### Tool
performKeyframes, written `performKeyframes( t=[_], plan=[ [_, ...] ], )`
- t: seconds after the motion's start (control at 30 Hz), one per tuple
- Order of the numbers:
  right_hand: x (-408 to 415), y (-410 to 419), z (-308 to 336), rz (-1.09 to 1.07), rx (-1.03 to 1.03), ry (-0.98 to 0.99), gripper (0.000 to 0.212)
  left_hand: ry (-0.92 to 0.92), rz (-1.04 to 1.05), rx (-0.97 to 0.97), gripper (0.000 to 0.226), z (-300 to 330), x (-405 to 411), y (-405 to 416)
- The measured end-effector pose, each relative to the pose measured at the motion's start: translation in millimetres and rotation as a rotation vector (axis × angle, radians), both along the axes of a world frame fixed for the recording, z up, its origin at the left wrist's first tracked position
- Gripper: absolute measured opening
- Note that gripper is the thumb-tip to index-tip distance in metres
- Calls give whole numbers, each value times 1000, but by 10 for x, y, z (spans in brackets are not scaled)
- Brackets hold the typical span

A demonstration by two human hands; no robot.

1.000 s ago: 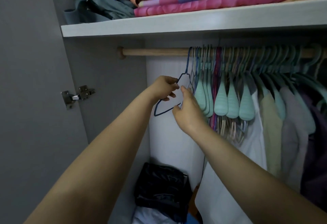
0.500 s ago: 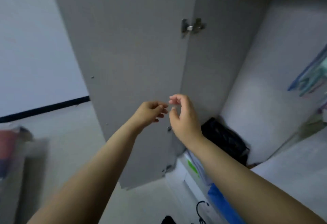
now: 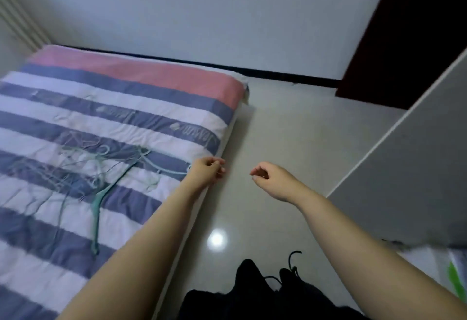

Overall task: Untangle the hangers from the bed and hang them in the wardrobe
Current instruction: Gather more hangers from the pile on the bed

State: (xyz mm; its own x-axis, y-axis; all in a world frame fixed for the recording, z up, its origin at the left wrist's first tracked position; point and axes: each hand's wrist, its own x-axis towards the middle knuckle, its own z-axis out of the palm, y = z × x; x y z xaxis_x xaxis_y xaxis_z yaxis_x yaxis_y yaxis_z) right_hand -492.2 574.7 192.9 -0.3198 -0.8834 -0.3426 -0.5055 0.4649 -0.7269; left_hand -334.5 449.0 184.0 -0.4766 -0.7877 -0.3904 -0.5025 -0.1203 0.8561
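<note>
A tangle of thin hangers (image 3: pixel 83 168), mint green, blue and pale, lies on the striped bed (image 3: pixel 141 87) at the left. One mint hanger (image 3: pixel 97 206) stretches out toward the near side. My left hand (image 3: pixel 208 170) hovers over the bed's right edge, fingers loosely curled, holding nothing. My right hand (image 3: pixel 271 179) hangs over the floor, fingers loosely curled and empty. Both hands are well to the right of the tangle. The wardrobe's grey door (image 3: pixel 409 168) stands at the right; the wardrobe's inside is out of view.
Pale tiled floor (image 3: pixel 290 130) runs between the bed and the wardrobe door. A dark doorway (image 3: pixel 409 36) is at the far right. Black clothing with a cord (image 3: pixel 265 292) is at the bottom. A radiator (image 3: pixel 17 16) stands at the far left.
My view swung from the wardrobe rail, past the open door, round to the bed. Both hands let go of the blue hanger left on the rail and are now empty.
</note>
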Motion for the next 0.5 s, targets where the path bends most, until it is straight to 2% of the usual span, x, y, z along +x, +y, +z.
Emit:
performKeyframes(
  t=[0.23, 0.37, 0.5],
  plan=[
    [1055, -1473, -336, 301, 95, -138, 14, -52, 461, 151, 25, -401, 1625, -777],
    [1408, -2244, -572, 418, 151, -175, 14, -59, 609, 202, 25, -618, 2034, -1183],
    [1597, -3009, -749, 417, 260, -256, 11, -44, 729, 261, 23, -758, 2207, -1654]
  ],
)
